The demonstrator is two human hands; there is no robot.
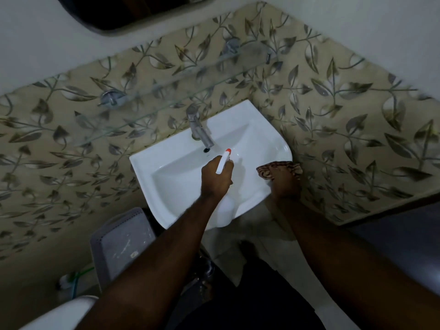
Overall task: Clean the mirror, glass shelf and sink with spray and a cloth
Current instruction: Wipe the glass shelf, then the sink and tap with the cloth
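Observation:
The white sink [171,172] hangs on the tiled wall with a metal tap [200,129] at its back. My left hand [215,178] holds a white spray bottle [226,208] over the basin, its orange-tipped nozzle [228,151] pointing toward the tap. At the sink's right rim, my right hand [284,184] grips a brown patterned cloth [277,169]. Above the sink runs the glass shelf [166,91] on metal brackets. The dark mirror [133,13] shows at the top edge, cut off.
A grey plastic bin [121,244] stands on the floor left of the sink. A white rounded fixture [64,313] sits at the bottom left. Leaf-patterned tiles [357,129] cover both walls, which meet in a corner behind the sink's right side.

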